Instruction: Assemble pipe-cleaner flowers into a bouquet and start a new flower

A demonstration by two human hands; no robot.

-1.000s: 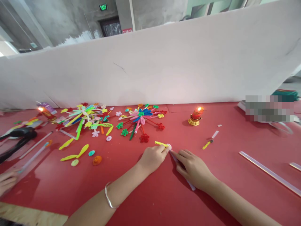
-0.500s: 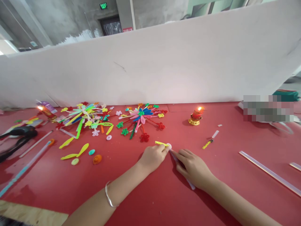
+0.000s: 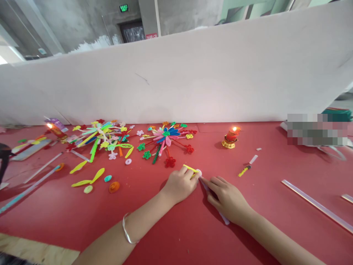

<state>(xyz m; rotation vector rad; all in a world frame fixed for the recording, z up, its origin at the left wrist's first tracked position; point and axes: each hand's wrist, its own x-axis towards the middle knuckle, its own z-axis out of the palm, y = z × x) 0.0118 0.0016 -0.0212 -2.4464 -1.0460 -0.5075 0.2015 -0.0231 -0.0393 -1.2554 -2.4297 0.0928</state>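
Stick (image 3: 224, 219) gripped in our right hand (image 3: 227, 197) slants away leftward toward the pale disc (image 3: 199, 172) our left hand's (image 3: 180, 186) fingers pinch.

Bangle (image 3: 126, 232): silver-coloured, slim, shiny, wavy, around left forearm (image 3: 150, 213)
Right forearm (image 3: 264, 230): bare
Left hand (image 3: 180, 186), right hand (image 3: 228, 198): bare

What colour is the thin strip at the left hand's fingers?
Yellow; the strip shows in the head view, the only one.

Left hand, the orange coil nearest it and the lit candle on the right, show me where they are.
Left hand (image 3: 181, 186): head view, back of the hand.
Orange coil (image 3: 114, 187): head view, its middle.
Lit candle (image 3: 232, 135): head view, its red body.
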